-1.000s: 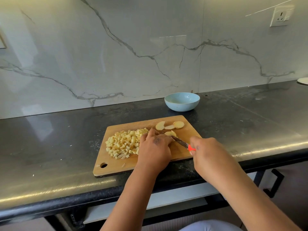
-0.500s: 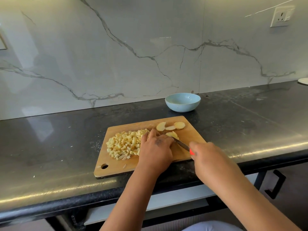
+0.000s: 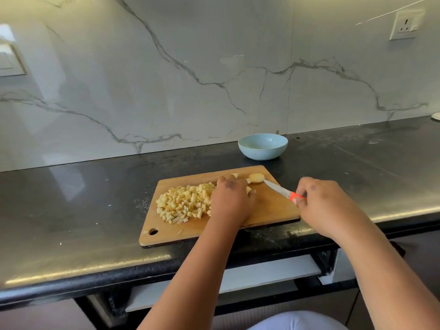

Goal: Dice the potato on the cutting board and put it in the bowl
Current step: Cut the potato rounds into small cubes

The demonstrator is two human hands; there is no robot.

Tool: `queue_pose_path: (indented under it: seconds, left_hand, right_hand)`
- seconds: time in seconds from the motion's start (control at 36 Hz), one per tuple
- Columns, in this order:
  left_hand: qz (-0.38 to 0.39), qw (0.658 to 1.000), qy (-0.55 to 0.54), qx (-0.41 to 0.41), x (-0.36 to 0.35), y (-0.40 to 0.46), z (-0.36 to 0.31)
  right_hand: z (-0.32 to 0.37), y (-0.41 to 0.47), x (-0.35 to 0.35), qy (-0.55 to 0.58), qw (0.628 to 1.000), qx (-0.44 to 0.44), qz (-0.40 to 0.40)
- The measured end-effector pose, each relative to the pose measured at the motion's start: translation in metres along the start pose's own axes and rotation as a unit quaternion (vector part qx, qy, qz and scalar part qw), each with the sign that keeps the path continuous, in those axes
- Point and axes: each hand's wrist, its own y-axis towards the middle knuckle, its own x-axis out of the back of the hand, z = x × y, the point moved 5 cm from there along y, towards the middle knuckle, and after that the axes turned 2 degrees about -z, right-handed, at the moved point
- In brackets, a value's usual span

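Now we are partway through the dicing: a heap of dice (image 3: pixel 184 203) lies on the left half of the board (image 3: pixel 269 208), and a few slices (image 3: pixel 256 177) wait at the far edge, just ahead of our hands. Our left hand (image 3: pixel 232 201) lies over the middle of the board with its fingers curled down on potato pieces beside the heap; what exactly it grips is hidden beneath it. Our right hand (image 3: pixel 326 206) pinches the red handle of the knife (image 3: pixel 277 186), whose tip reaches the nearest slice. The bowl (image 3: pixel 262 146) stands on the worktop (image 3: pixel 71 210) behind the board, holding no potato that we can see. Next, we judge, the slices must be drawn in, stacked and cut both ways, fingertips tucked clear of the blade, before anything goes to the bowl.
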Motion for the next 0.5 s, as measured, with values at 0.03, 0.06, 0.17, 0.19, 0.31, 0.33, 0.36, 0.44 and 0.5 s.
queue_pose_path:
  seconds: [0.03,0.06,0.17,0.19,0.31,0.33,0.36,0.44,0.5]
  left_hand:
    - [0.006,1.0,0.01,-0.005,-0.002,0.002,-0.004]
    - [0.008,1.0,0.024,-0.01,-0.004,0.003,-0.008]
    - [0.001,0.997,0.08,-0.01,-0.011,0.004,-0.016]
    - [0.001,0.996,0.084,-0.009,-0.013,0.003,-0.017]
    - [-0.006,0.997,0.076,-0.003,-0.016,0.001,-0.018]
    - [-0.007,0.997,0.077,-0.003,-0.016,0.001,-0.02]
    - [-0.007,0.997,0.078,-0.004,-0.016,0.0,-0.021]
    - [-0.002,0.997,0.082,-0.013,-0.013,-0.003,-0.026]
    - [0.0,0.997,0.079,-0.02,-0.012,-0.005,-0.029]
  right_hand:
    - [-0.001,0.001,-0.001,-0.001,1.0,-0.003,0.003]
    - [-0.002,0.001,-0.002,-0.001,1.0,-0.005,0.006]
    - [-0.002,0.002,-0.002,-0.002,1.0,-0.005,0.02]
    - [-0.002,0.002,-0.002,-0.002,1.0,-0.002,0.022]
    - [-0.002,0.002,-0.004,0.0,1.0,0.008,0.025]
    - [-0.002,0.003,-0.005,-0.002,1.0,0.008,0.028]
    - [-0.002,0.003,-0.006,-0.003,0.999,0.008,0.031]
    - [-0.001,0.004,-0.008,0.0,0.999,0.009,0.036]
    - [-0.001,0.005,-0.008,0.003,0.999,0.008,0.036]
